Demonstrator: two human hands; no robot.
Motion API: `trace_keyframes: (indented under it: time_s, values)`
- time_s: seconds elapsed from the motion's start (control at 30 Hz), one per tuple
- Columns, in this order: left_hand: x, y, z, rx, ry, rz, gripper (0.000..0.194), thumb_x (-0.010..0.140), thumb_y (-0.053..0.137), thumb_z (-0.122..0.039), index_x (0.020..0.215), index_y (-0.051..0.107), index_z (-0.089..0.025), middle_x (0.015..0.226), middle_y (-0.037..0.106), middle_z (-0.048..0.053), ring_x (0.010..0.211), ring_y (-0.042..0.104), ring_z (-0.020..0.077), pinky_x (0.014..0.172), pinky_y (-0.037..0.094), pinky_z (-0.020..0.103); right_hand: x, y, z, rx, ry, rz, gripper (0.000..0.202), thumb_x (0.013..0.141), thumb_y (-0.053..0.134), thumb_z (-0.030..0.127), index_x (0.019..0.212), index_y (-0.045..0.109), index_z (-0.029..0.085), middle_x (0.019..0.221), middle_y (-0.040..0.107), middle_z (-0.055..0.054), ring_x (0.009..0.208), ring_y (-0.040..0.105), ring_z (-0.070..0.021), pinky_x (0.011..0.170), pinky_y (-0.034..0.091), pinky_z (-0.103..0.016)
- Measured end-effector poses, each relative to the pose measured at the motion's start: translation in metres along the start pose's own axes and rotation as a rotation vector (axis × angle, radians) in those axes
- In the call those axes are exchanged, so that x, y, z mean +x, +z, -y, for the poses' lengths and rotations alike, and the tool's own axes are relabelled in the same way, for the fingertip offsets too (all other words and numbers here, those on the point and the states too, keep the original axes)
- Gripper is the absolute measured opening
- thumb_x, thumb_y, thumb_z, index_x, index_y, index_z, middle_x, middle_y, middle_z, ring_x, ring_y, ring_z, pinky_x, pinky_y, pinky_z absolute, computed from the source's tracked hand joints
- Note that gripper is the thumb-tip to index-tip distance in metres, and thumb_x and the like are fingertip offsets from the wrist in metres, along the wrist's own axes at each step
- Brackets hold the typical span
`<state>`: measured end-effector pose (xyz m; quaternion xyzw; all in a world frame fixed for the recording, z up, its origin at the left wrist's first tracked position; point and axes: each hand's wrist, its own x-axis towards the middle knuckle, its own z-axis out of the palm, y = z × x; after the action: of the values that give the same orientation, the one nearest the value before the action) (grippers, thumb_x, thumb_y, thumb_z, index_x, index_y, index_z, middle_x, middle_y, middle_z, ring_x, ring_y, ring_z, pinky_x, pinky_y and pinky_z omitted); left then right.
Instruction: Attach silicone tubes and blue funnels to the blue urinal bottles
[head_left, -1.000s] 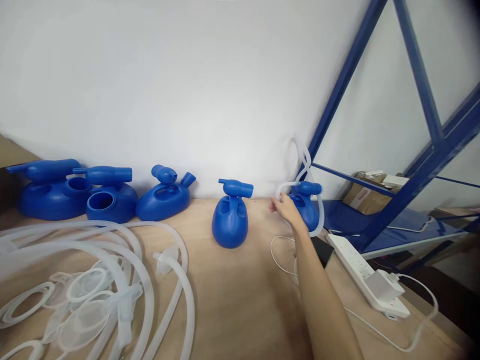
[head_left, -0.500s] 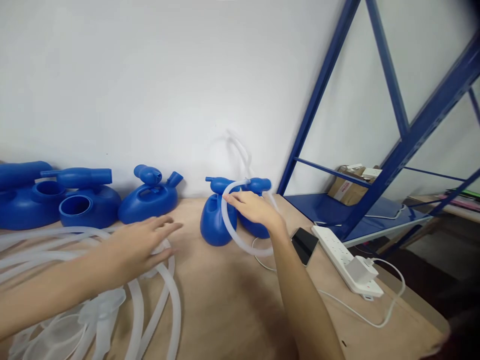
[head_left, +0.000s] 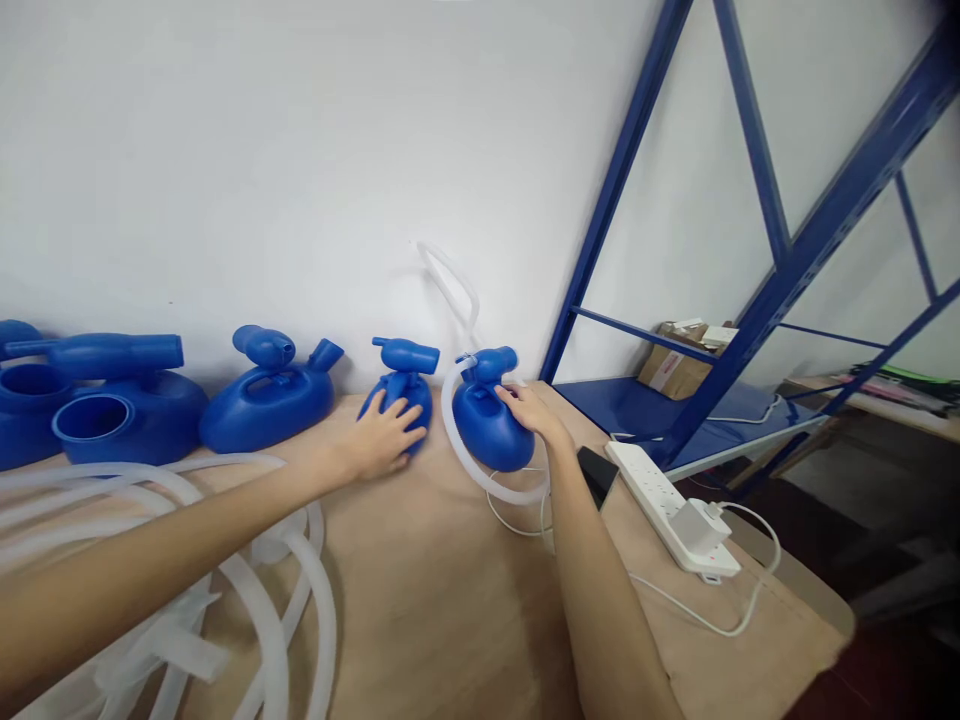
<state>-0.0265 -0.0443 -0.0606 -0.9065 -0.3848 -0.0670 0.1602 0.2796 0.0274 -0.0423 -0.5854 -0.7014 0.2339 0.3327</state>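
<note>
My left hand (head_left: 384, 437) spreads open on a blue bottle (head_left: 418, 394); my right hand (head_left: 529, 412), half-open, touches the tubed bottle (head_left: 491, 436) beside it.

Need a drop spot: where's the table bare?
Best: table front middle, between pale tubing and right forearm. Smaller: near-right corner outside the white cable. Crowded: left, under tubing; back, blue bottles, left hand, right hand.
</note>
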Motion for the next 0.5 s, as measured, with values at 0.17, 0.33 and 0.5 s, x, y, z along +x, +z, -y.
trace_keyframes:
  time_s: [0.17, 0.33, 0.5]
  values:
    - [0.0, -0.018, 0.031, -0.084, -0.226, -0.01, 0.02, 0.085, 0.064, -0.022, 0.101, 0.077, -0.019, 0.114, 0.073, 0.015, 0.127, 0.054, 0.0376, 0.12, 0.025, 0.064, 0.011, 0.017, 0.002, 0.11, 0.056, -0.015, 0.058, 0.094, 0.059, 0.061, 0.126, 0.066, 0.014, 0.111, 0.077, -0.016, 0.104, 0.071, -0.0299, 0.092, 0.053, -0.036]
    - [0.031, -0.052, 0.058, -0.357, -0.572, -0.099, 0.039, 0.099, 0.038, -0.032, 0.12, 0.067, -0.017, 0.108, 0.076, 0.016, 0.103, 0.07, 0.0317, 0.092, 0.054, 0.045, 0.017, 0.046, 0.007, 0.223, 0.054, -0.014, 0.063, 0.095, 0.061, 0.052, 0.144, 0.055, 0.014, 0.122, 0.072, -0.017, 0.108, 0.07, -0.0283, 0.098, 0.052, -0.04]
    - [0.072, -0.073, 0.056, -0.708, -0.639, -0.04, 0.051, 0.098, 0.04, -0.054, 0.117, 0.069, -0.018, 0.108, 0.079, 0.011, 0.09, 0.075, 0.0239, 0.074, 0.057, 0.029, 0.013, 0.071, 0.014, 0.375, 0.039, 0.033, 0.065, 0.097, 0.05, 0.034, 0.16, 0.036, 0.021, 0.147, 0.059, -0.014, 0.126, 0.063, -0.0237, 0.106, 0.05, -0.039]
